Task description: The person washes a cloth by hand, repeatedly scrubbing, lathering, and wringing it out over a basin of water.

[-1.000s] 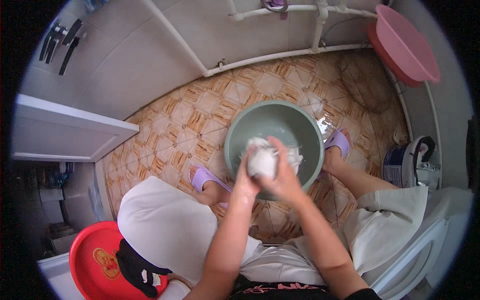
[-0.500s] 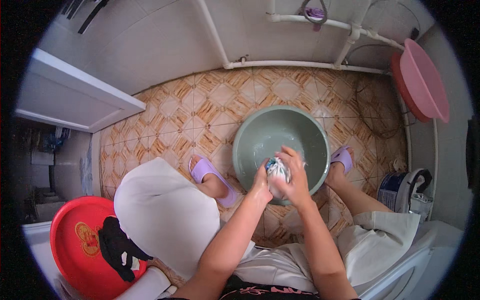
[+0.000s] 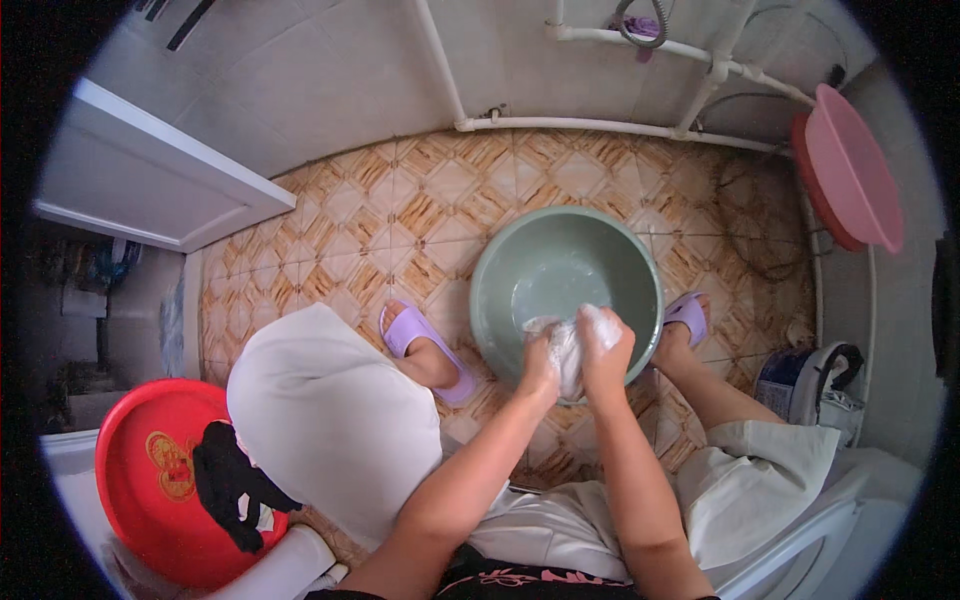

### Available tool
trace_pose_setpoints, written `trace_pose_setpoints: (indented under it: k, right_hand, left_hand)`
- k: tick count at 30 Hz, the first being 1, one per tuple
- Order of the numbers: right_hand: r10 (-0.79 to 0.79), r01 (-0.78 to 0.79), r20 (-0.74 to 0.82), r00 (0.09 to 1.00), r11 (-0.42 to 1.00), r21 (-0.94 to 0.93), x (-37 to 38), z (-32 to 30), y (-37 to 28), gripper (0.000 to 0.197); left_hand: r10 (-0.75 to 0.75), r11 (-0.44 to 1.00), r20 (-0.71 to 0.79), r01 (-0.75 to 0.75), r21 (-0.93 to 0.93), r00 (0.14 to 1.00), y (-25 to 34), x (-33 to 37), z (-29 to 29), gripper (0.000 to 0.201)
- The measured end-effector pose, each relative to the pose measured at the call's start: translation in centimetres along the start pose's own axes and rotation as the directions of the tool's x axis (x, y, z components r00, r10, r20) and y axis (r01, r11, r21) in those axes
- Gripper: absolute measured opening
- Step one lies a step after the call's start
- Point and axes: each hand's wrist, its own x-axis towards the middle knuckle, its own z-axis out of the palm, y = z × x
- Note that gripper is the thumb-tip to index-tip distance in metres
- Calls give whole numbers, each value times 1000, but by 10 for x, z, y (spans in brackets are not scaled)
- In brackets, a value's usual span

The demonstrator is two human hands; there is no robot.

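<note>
The white cloth (image 3: 569,362) is creased and bunched into a bundle, held over the near part of the round grey-green basin (image 3: 560,243). The basin stands upright on the tiled floor (image 3: 445,190), its inside glossy.

left hand (image 3: 541,372): fingertips hidden by the white cloth (image 3: 568,352). right hand (image 3: 607,358): fingers mostly out of sight; white patch over them is suds or cloth, can't tell. cloth's full shape unreadable, bunched between both. hands block part of green basin's (image 3: 478,300) near rim. black garment (image 3: 225,475) covers some of red basin (image 3: 150,525); pale bit in it unclear. hose (image 3: 657,25) cropped up top.
</note>
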Motion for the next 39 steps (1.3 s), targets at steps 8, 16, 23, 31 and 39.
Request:
trace_pose_setpoints:
  k: [8,16,23,31,39]
  right_hand:
    - [496,-530,210,842,833,157,24,-38,18,47]
    - [339,-438,400,851,880,185,21,-37,32,19]
    - [402,-399,275,873,914,-70,-1,-6,65,48]
    - [525,-478,163,835,840,-258,5,-24,113,22]
    - [-55,79,67,996,889,-451,-4,-9,15,18]
  left_hand:
    - [316,757,14,-261,600,949,40,5,5,57]
    - [205,968,-37,-208,-137,978,60,7,1,52]
    - [32,999,70,-32,-8,997,-3,36,-33,41]
    - [-35,980,117,57,-188,993,7,41,-34,43]
    - [-382,923,-70,378,-66,921,18,19,-20,65]
